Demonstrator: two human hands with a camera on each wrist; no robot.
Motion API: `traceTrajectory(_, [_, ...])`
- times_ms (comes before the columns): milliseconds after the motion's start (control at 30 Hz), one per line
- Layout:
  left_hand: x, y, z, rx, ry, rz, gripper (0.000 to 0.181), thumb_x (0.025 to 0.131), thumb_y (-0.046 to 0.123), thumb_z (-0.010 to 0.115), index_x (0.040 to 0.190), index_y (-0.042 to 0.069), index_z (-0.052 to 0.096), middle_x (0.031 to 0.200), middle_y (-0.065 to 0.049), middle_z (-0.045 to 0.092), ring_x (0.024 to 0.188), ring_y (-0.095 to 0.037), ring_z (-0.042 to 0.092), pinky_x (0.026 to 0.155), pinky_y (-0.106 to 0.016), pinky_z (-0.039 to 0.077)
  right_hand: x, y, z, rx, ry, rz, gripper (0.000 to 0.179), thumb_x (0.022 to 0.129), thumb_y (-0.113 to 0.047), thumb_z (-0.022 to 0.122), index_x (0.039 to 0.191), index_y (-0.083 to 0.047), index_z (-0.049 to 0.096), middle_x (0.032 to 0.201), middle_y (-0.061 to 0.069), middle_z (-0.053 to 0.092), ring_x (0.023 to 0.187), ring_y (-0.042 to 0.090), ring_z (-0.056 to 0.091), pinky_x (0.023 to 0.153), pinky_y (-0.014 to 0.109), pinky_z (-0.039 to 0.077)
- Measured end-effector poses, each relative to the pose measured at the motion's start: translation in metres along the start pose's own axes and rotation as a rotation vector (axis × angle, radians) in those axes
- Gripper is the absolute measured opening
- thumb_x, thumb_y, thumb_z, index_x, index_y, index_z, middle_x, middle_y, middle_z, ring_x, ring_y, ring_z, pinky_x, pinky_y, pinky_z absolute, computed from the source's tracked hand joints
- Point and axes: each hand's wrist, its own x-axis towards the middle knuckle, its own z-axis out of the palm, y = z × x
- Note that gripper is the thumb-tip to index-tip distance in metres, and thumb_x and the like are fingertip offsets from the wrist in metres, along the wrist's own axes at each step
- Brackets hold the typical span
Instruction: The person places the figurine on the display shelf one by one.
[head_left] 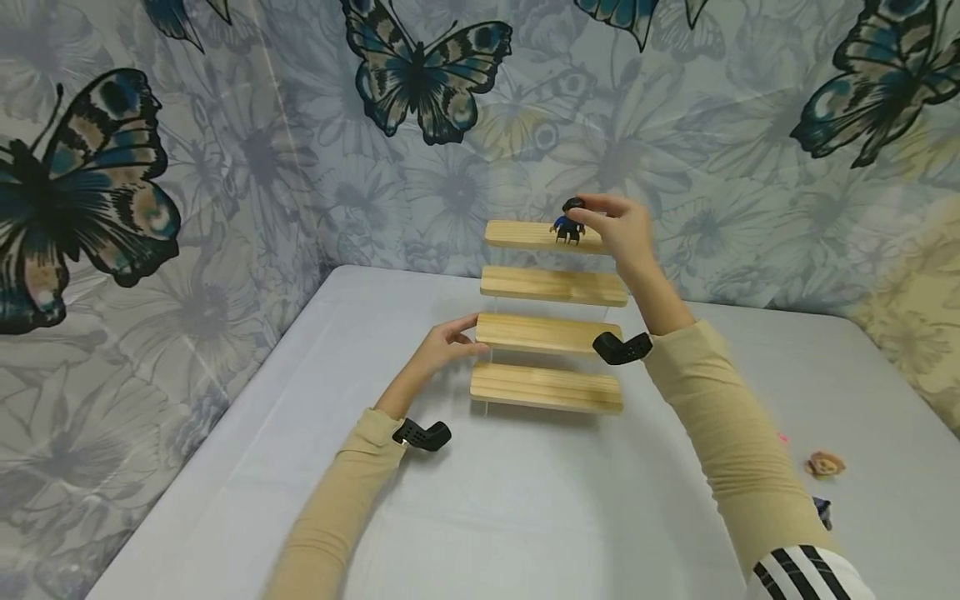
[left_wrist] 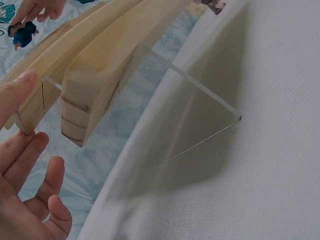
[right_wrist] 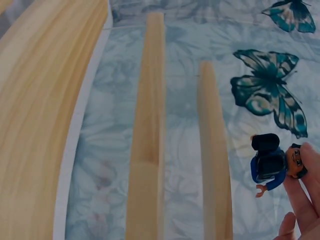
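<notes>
A tiered stand of wooden shelves (head_left: pixel 551 334) stands against the patterned backdrop. My right hand (head_left: pixel 624 231) pinches a small toy figure (head_left: pixel 568 230) by its dark-haired head, over the top shelf (head_left: pixel 517 234). In the right wrist view the figure (right_wrist: pixel 270 165) shows a blue top and black legs, tipped sideways in that picture. On the stand's left side, my left hand (head_left: pixel 444 347) grips the end of the second shelf from the bottom. The left wrist view puts the thumb (left_wrist: pixel 17 92) on one side of that plank, with fingertips on the other.
Thin clear supports (left_wrist: pixel 200 86) hold the planks above the white tabletop (head_left: pixel 480 517). An orange-brown item (head_left: pixel 825 464) and a dark item (head_left: pixel 822 511) lie at the right, near my right sleeve. The butterfly-print backdrop (head_left: pixel 457 192) rises right behind the stand.
</notes>
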Motion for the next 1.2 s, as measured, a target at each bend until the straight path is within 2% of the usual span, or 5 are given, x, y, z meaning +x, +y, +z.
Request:
traceTrajectory(233, [0.007, -0.011, -0.003, 0.003, 0.006, 0.0, 0.065, 0.065, 0.034, 0.063, 0.121, 0.017, 0.035, 0.113, 0.008, 0.04, 0.079, -0.016, 0.046, 0.061, -0.032, 0.035, 0.015, -0.009, 0.02, 0.0, -0.012, -0.007, 0.039, 0.059, -0.031, 0.067, 0.095, -0.017, 0.06, 0.099, -0.001, 0.05, 0.096, 0.012, 0.037, 0.08, 0.031, 0.028])
traceTrajectory(267, [0.003, -0.003, -0.002, 0.007, 0.012, -0.003, 0.064, 0.064, 0.033, 0.063, 0.12, 0.018, 0.036, 0.113, 0.009, 0.04, 0.078, -0.016, 0.046, 0.061, -0.034, 0.035, 0.018, -0.008, 0.023, -0.01, -0.009, 0.002, 0.039, 0.058, -0.032, 0.067, 0.094, -0.018, 0.061, 0.098, -0.002, 0.051, 0.096, 0.011, 0.037, 0.08, 0.031, 0.028])
traceTrajectory(633, [0.005, -0.011, 0.0, -0.005, -0.007, 0.003, 0.062, 0.065, 0.033, 0.063, 0.119, 0.021, 0.037, 0.117, 0.005, 0.036, 0.082, -0.015, 0.045, 0.066, -0.031, 0.036, 0.043, 0.001, 0.053, -0.176, -0.038, -0.045, 0.042, 0.057, -0.04, 0.065, 0.093, -0.022, 0.06, 0.091, -0.004, 0.055, 0.083, 0.014, 0.046, 0.074, 0.031, 0.032])
traceTrajectory(967, [-0.007, 0.016, 0.001, -0.032, -0.011, -0.001, 0.059, 0.069, 0.021, 0.062, 0.121, 0.012, 0.035, 0.118, 0.0, 0.036, 0.082, -0.022, 0.045, 0.066, -0.03, 0.036, 0.023, -0.026, 0.073, -0.315, -0.086, -0.143, 0.037, 0.064, -0.031, 0.063, 0.097, -0.014, 0.059, 0.089, 0.0, 0.057, 0.076, 0.01, 0.051, 0.063, 0.022, 0.038])
traceTrajectory(1200, [0.0, 0.003, 0.002, -0.032, -0.008, -0.002, 0.061, 0.066, 0.023, 0.063, 0.121, 0.014, 0.036, 0.115, 0.005, 0.039, 0.079, -0.02, 0.046, 0.062, -0.031, 0.037, 0.023, -0.021, 0.073, -0.231, -0.108, -0.071, 0.038, 0.064, -0.028, 0.063, 0.098, -0.012, 0.058, 0.094, 0.001, 0.055, 0.085, 0.01, 0.047, 0.071, 0.023, 0.036])
